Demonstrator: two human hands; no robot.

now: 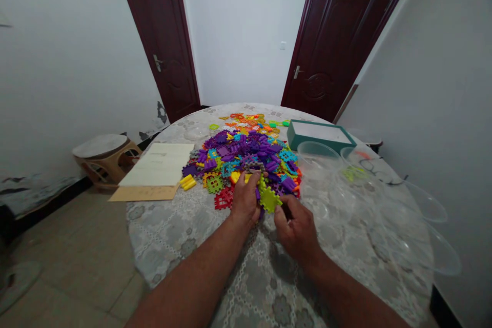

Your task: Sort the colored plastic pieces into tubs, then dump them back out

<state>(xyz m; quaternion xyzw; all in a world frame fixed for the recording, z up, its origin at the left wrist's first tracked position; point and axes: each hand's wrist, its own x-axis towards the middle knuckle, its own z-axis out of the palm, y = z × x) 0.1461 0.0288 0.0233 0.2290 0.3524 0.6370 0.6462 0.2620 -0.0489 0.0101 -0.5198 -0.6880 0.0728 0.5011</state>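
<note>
A large heap of plastic interlocking building pieces point(246, 149), mostly purple with blue, green, red and yellow ones, lies on the table in front of me. My right hand point(298, 225) pinches the edge of a lime-green square building piece point(270, 200) with notched sides. My left hand point(246, 197) is closed around several building pieces at the near edge of the heap; a yellow one and a greyish one show at its fingertips. The green piece is close beside the left hand; whether it touches the pieces there I cannot tell. The left palm is hidden.
A round table point(172, 246) has a patterned cloth. Clear plastic bowls point(407, 215) stand on the right, near a green-rimmed box point(321, 136). Pale paper point(159, 164) and a tan strip point(144, 193) lie left. Orange pieces point(249, 122) are scattered behind the heap. A stool point(107, 156) stands left.
</note>
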